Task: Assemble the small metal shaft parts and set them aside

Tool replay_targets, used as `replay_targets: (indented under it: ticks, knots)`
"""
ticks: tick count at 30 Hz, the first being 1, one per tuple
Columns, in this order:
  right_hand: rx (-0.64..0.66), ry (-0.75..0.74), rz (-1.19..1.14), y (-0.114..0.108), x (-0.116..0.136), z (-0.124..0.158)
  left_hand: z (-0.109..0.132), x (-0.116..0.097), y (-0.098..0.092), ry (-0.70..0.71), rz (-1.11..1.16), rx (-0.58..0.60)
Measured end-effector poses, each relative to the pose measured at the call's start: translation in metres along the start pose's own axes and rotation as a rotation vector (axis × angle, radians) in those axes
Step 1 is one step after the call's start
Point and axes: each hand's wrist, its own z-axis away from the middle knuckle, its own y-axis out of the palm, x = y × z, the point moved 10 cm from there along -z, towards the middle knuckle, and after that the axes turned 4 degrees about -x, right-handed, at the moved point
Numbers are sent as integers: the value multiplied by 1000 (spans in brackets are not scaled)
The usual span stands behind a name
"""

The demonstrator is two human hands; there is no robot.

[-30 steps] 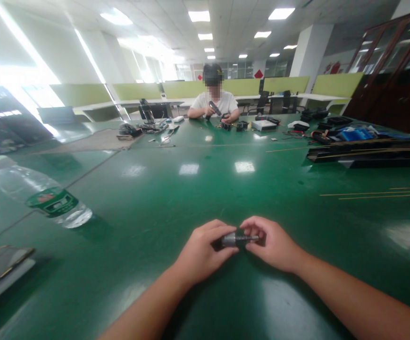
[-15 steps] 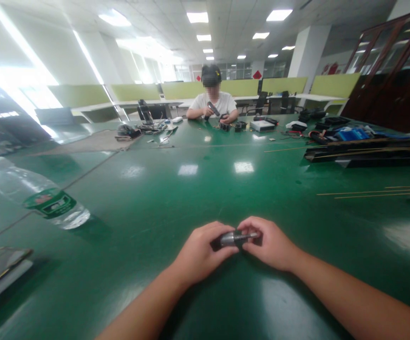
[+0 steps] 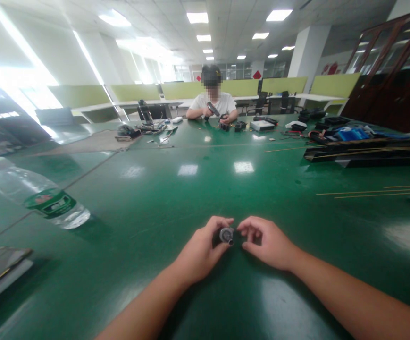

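"Watching that small metal part (image 3: 227, 236), what worries you?"

"A drop. The left hand (image 3: 202, 248) has it between thumb and fingers, in front of the wearer, narrow tip facing back toward the camera. If that pinch is loose, I'd judge the part could twist or slip."

"And the right hand (image 3: 269, 243)?"

"Half curled, thumb and fingertips apart, with nothing visible in it. It sits just beside the part, not touching. A clumsy nudge might knock the part free, and its round shape could let it roll across the green table (image 3: 205, 198). Whether it touches the table now, I can't tell."

"Any containers about?"

"A clear plastic bottle (image 3: 52, 202) with a green label, well apart on the left. I can't make out a water level. A stray left elbow could tip it, though that seems unlikely."

"Others?"

"The brown cabinet (image 3: 385, 80) at far right has glass panes, but what's inside is too dim to tell."
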Motion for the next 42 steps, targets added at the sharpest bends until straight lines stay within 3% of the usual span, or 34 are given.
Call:
replay_targets:
  ticks: [10, 16, 25, 32, 38, 42]
  knots:
    - [2, 3, 6, 1, 0, 0, 5, 1, 6, -59, 20, 85]
    - [3, -4, -4, 0, 2, 1, 1, -3, 0, -58, 31, 22]
    - [5, 12, -7, 0, 4, 0, -1, -11, -20, 11, -147, -136]
    - [5, 36, -56, 0, 3, 1, 1, -18, -9, 124, -135, -52]
    - [-10, 50, -53, -2, 4, 2, 1, -9, -10, 73, -140, -84]
    - [-29, 6, -60, -6, 13, 2, 0, -14, -10, 94, -125, -71]
